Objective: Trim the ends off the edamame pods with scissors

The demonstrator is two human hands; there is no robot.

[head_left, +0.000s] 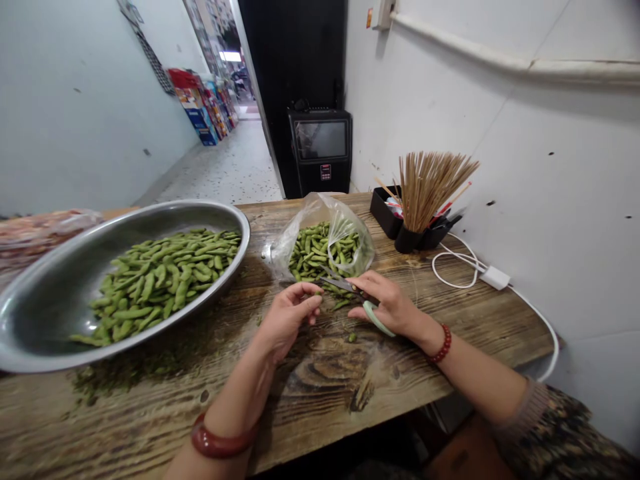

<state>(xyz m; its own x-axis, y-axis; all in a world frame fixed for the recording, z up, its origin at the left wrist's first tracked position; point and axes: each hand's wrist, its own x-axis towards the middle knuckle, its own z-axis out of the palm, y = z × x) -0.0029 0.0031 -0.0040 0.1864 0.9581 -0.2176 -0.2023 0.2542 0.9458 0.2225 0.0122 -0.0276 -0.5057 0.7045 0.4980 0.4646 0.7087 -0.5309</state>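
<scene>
My right hand (387, 303) grips a pair of scissors (371, 313) with pale green handles. The scissors' blades are parted and point left, towards my left hand (293, 313). My left thumb and fingers are pinched together on an edamame pod (319, 293); only a small green bit of it shows. Just beyond both hands, a clear plastic bag (289, 248) lies with its mouth towards me, full of green edamame pods (315, 248). A few pods have spilled out below the blades, and a small green piece (353, 338) lies on the wood.
A large metal basin (50, 293) holding many pods stands at the left, with green trimmings (135, 370) beside it on the wooden table (310, 427). At the back right are bamboo skewers (433, 190) in a black holder (409, 240) and a white cable (543, 319). Behind stands a black speaker (320, 150).
</scene>
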